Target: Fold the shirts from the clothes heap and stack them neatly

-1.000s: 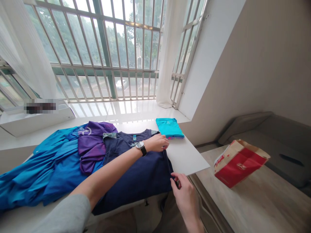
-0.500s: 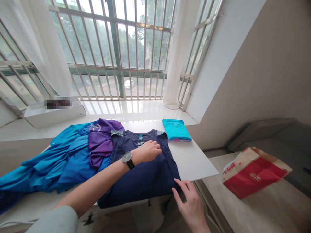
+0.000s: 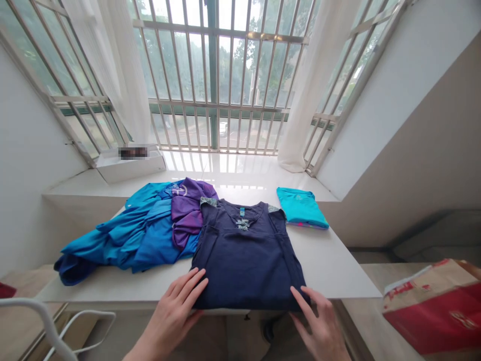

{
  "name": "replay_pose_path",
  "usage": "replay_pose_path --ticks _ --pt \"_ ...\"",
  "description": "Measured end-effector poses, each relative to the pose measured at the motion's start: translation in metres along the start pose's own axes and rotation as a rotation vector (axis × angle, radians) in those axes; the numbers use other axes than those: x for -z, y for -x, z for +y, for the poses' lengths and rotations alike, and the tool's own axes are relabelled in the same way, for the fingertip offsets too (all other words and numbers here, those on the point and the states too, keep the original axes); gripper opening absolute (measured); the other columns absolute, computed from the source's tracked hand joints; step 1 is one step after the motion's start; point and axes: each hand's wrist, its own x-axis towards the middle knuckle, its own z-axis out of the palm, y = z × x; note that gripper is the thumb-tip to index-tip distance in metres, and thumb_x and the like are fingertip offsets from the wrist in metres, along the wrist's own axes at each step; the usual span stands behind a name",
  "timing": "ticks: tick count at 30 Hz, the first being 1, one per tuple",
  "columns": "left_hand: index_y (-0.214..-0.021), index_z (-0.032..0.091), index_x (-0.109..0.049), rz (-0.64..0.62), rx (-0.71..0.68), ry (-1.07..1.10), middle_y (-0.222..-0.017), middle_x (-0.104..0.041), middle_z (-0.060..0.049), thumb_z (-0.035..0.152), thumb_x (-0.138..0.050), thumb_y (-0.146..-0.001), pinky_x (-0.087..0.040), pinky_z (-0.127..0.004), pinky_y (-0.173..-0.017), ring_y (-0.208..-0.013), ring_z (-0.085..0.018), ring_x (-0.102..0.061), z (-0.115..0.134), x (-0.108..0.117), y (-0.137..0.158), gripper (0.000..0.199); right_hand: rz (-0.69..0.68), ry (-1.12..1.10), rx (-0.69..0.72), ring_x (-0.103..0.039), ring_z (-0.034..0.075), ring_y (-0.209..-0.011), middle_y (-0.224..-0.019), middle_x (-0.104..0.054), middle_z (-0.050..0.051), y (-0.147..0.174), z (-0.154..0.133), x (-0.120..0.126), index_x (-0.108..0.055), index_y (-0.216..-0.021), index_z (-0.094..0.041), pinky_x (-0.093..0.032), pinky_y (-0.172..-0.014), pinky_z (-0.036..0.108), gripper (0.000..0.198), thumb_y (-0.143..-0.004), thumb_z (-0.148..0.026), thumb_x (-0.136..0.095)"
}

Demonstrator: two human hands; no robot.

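Navy top (image 3: 246, 260) lies flat on the white table (image 3: 334, 265), neckline toward the window, hem at the near table edge. Both sides appear folded inward, giving a narrow rectangle.

Left hand (image 3: 175, 313) rests at the near-left corner of the navy top, fingers spread and extended, fingertips touching the fabric edge; palm flat, nothing gripped. Right hand (image 3: 323, 326) sits at the near-right corner, fingers likewise extended and apart, index tip on the hem; nothing pinched.

Left of the navy top: a purple garment (image 3: 190, 213), crumpled, partly tucked under its shoulder, lying on a heap of blue clothes (image 3: 128, 238) that spreads to the table's left end. Right of the neckline, apart from it: a folded turquoise garment (image 3: 300, 208) at the table's far edge, beside the windowsill.

White box (image 3: 130, 165) stands on the sill at left. Red and brown paper bag (image 3: 432, 311) lies on a lower surface at far right. White wire hanger (image 3: 52, 328) shows at lower left.
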Motion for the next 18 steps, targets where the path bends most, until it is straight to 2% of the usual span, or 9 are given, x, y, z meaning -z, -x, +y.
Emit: replay_pose_path --ticks 2,6,11,15,18 --pt "-0.140 0.020 -0.053 0.075 -0.016 0.009 -0.142 -0.058 -0.008 0.018 -0.058 -0.093 -0.050 -0.036 -0.104 -0.132 -0.026 -0.052 0.002 -0.005 0.003 0.048 0.014 0.022 0.039 -0.063 0.027 -0.109 -0.122 -0.066 0.010 0.001 0.003 -0.003 -0.043 -0.150 -0.029 -0.052 -0.093 0.042 0.060 -0.093 -0.016 -0.057" --pt "-0.136 0.021 -0.056 0.208 -0.023 0.072 -0.131 -0.066 -0.007 0.012 -0.058 -0.094 -0.051 -0.032 -0.103 -0.128 -0.022 -0.057 0.006 -0.012 0.014 0.043 0.050 -0.017 0.099 -0.066 0.022 -0.103 -0.114 -0.071 0.007 0.002 0.004 -0.003 -0.043 -0.150 -0.027 -0.052 -0.093 0.036 0.062 -0.093 -0.006 -0.053" --pt "-0.132 0.019 -0.059 0.236 -0.043 0.160 -0.127 -0.068 -0.008 0.006 -0.056 -0.093 -0.051 -0.032 -0.103 -0.126 -0.021 -0.059 0.004 -0.013 0.028 0.041 0.066 -0.060 0.116 -0.067 0.020 -0.103 -0.113 -0.073 0.007 0.007 0.000 0.004 -0.047 -0.148 -0.024 -0.053 -0.092 0.033 0.061 -0.092 -0.001 -0.052" --pt "-0.125 0.019 -0.063 0.244 -0.061 0.189 -0.121 -0.071 -0.007 0.001 -0.048 -0.093 -0.052 -0.032 -0.100 -0.121 -0.020 -0.062 0.007 -0.003 0.025 0.040 0.050 -0.059 0.110 -0.068 0.018 -0.099 -0.112 -0.074 0.004 0.013 -0.004 0.013 -0.055 -0.141 -0.026 -0.052 -0.092 0.032 0.055 -0.091 -0.003 -0.049" --pt "-0.117 0.020 -0.065 0.248 -0.015 0.224 -0.108 -0.075 -0.006 0.002 -0.049 -0.092 -0.054 -0.029 -0.092 -0.106 -0.018 -0.069 0.019 0.017 0.017 0.035 0.086 -0.049 0.083 -0.069 0.018 -0.094 -0.107 -0.076 0.002 0.017 -0.008 0.023 -0.064 -0.129 -0.027 -0.052 -0.090 0.032 0.047 -0.089 -0.006 -0.050"
